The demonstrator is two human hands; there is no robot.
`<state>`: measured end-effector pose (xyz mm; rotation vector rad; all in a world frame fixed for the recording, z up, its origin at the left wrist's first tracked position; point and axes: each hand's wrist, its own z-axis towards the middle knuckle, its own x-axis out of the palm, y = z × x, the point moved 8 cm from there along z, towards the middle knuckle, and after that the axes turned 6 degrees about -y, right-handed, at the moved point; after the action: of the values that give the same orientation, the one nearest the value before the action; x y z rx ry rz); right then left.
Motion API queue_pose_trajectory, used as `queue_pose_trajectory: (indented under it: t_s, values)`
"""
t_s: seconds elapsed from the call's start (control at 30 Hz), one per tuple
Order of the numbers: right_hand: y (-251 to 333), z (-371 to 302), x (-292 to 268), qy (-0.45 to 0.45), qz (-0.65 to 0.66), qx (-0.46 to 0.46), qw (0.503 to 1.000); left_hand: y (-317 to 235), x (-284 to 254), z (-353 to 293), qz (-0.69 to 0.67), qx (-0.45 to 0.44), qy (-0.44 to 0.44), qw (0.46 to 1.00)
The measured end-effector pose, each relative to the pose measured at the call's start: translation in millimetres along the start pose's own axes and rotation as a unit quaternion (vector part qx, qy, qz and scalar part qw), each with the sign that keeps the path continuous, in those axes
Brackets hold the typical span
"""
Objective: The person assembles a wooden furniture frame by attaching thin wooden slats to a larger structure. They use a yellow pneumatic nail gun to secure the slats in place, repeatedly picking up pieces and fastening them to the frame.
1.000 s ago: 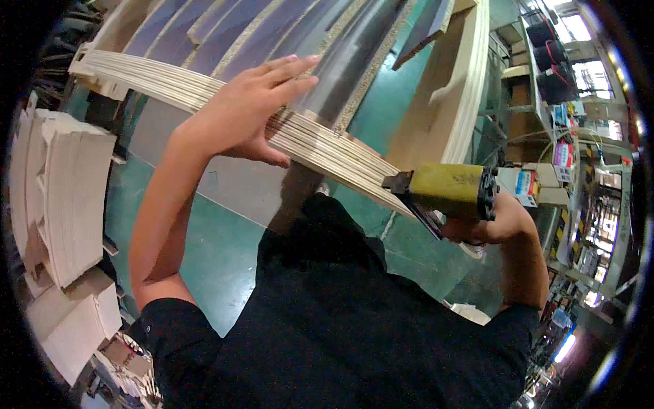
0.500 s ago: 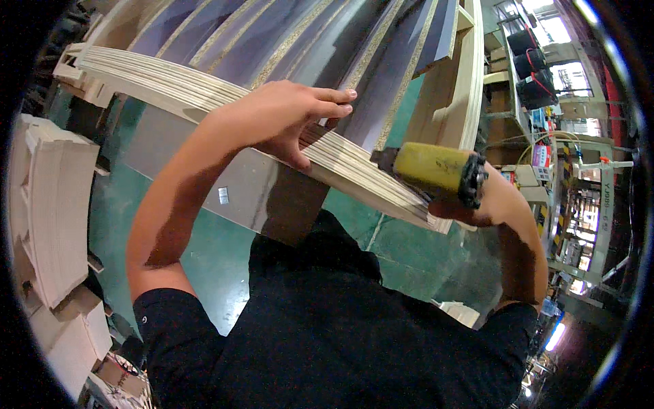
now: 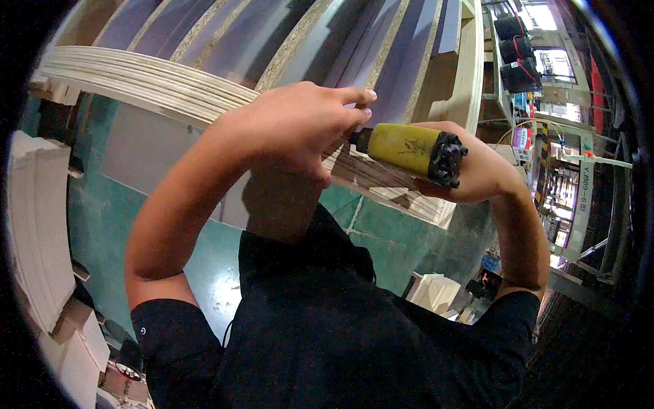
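Observation:
A row of pale plywood strips (image 3: 153, 78), stacked edge to edge, runs across in front of me. Over it lies my left hand (image 3: 300, 126), thumb on the near side and fingers reaching to the far side, gripping the strips. My right hand (image 3: 480, 170) is wrapped round a yellow nail gun (image 3: 402, 146) with a black end cap. Its black nose points left, close beside my left fingers, above the strips. The gun hides most of its own handle and part of my right fingers. A grey-brown panel (image 3: 153, 150) is below the strips.
Beyond the strips, dark panels with chipboard edges (image 3: 293, 44) stand in a row inside a wooden frame (image 3: 469, 82). Stacked pale boards (image 3: 41, 225) are at the left. A yellow hose (image 3: 538, 121) and shelving stand at the right. The floor (image 3: 388, 238) is green.
The nail gun and my right hand have moved left, nearer my left hand. My left hand has shifted slightly right along the strips. The whole view has shifted a little.

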<state>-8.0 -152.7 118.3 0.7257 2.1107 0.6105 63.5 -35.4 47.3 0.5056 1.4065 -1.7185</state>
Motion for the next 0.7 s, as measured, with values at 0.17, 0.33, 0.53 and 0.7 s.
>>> queue_pose_trajectory:
  t_s: [0.17,0.33,0.53,0.7]
  values:
    - [-5.2,2.1,3.0,0.034,-0.047,0.015,0.998,-6.0,-5.6,1.2,0.006,-0.018,0.022,1.0]
    - [-9.2,1.1,1.0,-0.003,-0.025,0.039,0.999,-3.1,-4.0,0.2,0.015,-0.019,0.016,1.0]
    - [-4.3,-0.8,-2.1,-0.041,-0.034,0.002,0.999,-3.2,-2.6,0.3,0.028,-0.024,0.013,0.999]
    - [-2.5,1.5,-2.5,-0.043,-0.021,0.017,0.999,-3.5,-3.1,-1.8,0.032,-0.026,0.01,0.999]
